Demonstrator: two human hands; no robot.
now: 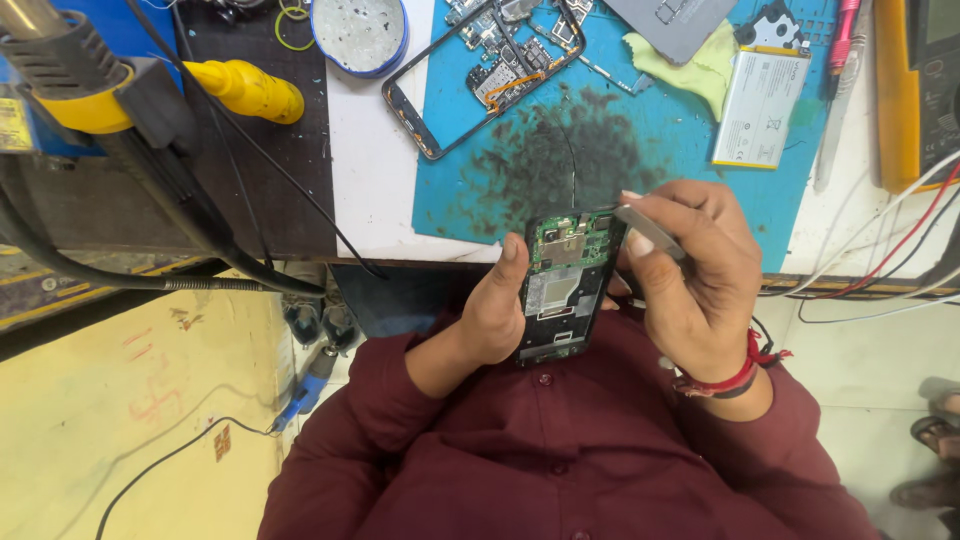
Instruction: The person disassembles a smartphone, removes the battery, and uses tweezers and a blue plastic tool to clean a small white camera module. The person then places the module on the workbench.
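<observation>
From the head camera, looking straight down: the left hand cradles an opened smartphone with its back cover off, green circuit board and metal shielding facing up, the thumb pressed along the phone's left edge and the fingers wrapped underneath, so that grip is closed firmly around the body. The phone sits in the air just in front of the person's maroon shirt, below the near edge of the table. The right hand, a red thread band at its wrist, pinches a pair of metal tweezers between thumb and forefinger, a tight closed grip, with the tips angled in at the phone's top right corner; whether they touch the board cannot be told. Up on the table lies a blue work mat smudged black in the middle, carrying a stripped phone frame, a loose white battery and a yellow-green cloth. A round blue-rimmed tin sits to the left of the mat, and a yellow-handled tool rests on the dark surface beside it.
</observation>
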